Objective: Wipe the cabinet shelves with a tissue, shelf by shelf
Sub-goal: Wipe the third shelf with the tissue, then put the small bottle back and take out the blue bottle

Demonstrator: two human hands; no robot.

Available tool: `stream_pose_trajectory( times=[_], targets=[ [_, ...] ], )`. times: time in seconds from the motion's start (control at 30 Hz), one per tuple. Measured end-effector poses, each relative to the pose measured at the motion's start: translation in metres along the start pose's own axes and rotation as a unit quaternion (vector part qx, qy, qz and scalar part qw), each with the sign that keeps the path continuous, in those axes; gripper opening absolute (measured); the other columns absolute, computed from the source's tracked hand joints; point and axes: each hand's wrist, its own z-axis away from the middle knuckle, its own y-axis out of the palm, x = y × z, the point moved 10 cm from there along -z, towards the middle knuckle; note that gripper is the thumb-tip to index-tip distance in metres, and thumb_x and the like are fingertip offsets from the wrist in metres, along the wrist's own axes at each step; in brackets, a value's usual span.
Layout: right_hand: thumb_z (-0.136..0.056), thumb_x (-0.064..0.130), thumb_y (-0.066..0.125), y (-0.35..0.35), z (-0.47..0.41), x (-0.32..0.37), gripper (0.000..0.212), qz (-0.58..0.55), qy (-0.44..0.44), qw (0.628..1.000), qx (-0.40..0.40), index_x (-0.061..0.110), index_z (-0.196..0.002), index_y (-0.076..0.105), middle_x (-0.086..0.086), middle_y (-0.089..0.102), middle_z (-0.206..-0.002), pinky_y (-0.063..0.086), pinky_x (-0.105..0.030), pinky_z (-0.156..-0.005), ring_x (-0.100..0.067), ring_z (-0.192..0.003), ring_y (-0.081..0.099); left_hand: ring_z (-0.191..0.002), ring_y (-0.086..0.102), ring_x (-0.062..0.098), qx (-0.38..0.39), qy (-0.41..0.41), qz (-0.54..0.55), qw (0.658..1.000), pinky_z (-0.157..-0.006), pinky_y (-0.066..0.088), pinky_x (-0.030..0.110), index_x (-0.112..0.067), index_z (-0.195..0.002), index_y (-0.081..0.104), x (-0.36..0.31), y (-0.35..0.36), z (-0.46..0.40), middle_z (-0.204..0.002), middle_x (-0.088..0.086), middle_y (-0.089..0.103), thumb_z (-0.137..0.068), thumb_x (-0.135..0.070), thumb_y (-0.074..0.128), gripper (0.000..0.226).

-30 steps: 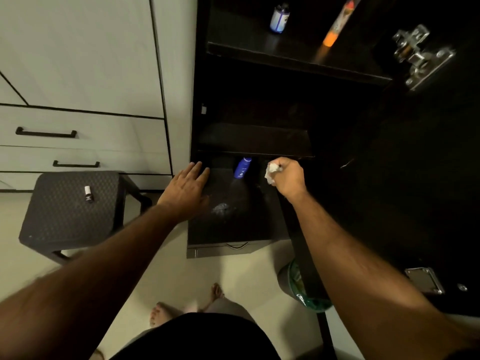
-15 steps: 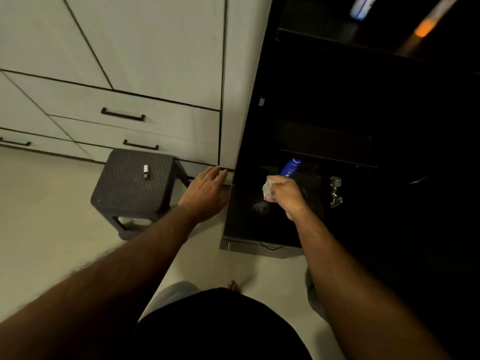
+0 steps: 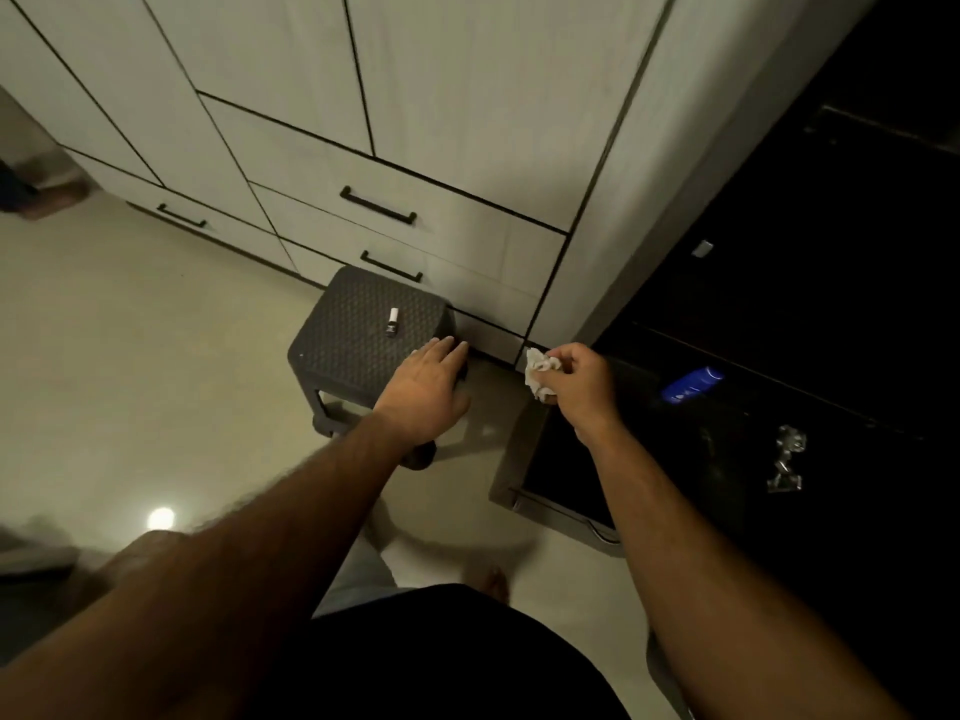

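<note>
A crumpled tissue (image 3: 540, 374) is pinched in the curled fingers of the right hand (image 3: 576, 389), held just above the front-left corner of the dark bottom shelf (image 3: 571, 459). The shelf lies rightward and below. The left hand (image 3: 428, 394), fingers straight, rests at the stool (image 3: 363, 335) edge, farther off. A blue bottle (image 3: 691, 385) lies deeper in.

- I see a pale tiled floor (image 3: 130, 356) carrying a dark woven-pattern stool (image 3: 358, 335), which stands just in front of the light drawers.
- On the stool's top I make out one small bottle with a white cap (image 3: 391, 322), lying near the middle.
- My left hand (image 3: 428, 392) rests flat on the stool's near right corner.
- In the dark cabinet, the lowest shelf (image 3: 649, 459) holds a blue bottle (image 3: 691, 385) lying on its side.
</note>
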Motion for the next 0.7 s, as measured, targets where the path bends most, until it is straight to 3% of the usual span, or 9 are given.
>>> stream_pose_trajectory(
  times=[0.23,0.43,0.57,0.7],
  targets=[
    [-0.08,-0.001,0.069,0.089,-0.026,0.025,0.021,0.04,0.007,0.999,0.001,0.017,-0.09,0.069,-0.01,0.071,-0.091,0.059,-0.048,-0.077,-0.029,-0.089,0.069,-0.147,0.017,0.024,0.014,-0.037,0.041,0.998,-0.119,0.015,0.038,-0.014,-0.153,0.022,0.091,-0.025,-0.016,-0.158,0.008,0.023,-0.094,-0.03,0.055,0.069],
    [-0.083,0.0,0.068,0.165,-0.042,0.036,0.023,0.061,0.041,0.997,-0.018,0.01,-0.103,0.072,-0.006,0.071,-0.095,0.057,-0.049,-0.085,-0.023,-0.091,0.068,-0.148,0.015,0.024,0.044,-0.04,0.062,0.996,-0.118,0.014,0.039,-0.014,-0.152,0.023,0.185,-0.039,-0.038,-0.159,0.009,0.022,-0.095,-0.03,0.055,0.068],
    [-0.085,0.007,0.072,0.214,-0.043,0.037,0.011,0.047,0.076,0.996,-0.021,0.017,-0.086,0.068,0.0,0.067,-0.077,0.057,-0.047,-0.077,-0.021,-0.08,0.066,-0.148,0.014,0.024,0.085,-0.049,0.061,0.993,-0.12,0.014,0.039,-0.014,-0.153,0.02,0.248,-0.028,-0.047,-0.16,0.009,0.02,-0.095,-0.032,0.055,0.07],
    [-0.086,0.01,0.072,0.264,-0.051,0.018,0.013,0.079,0.092,0.993,-0.007,0.021,-0.085,0.065,0.0,0.068,-0.081,0.059,-0.047,-0.076,-0.023,-0.083,0.068,-0.148,0.016,0.025,0.099,-0.058,0.049,0.992,-0.12,0.016,0.04,-0.014,-0.153,0.021,0.304,-0.01,-0.057,-0.159,0.009,0.021,-0.094,-0.033,0.055,0.07]
  ],
)
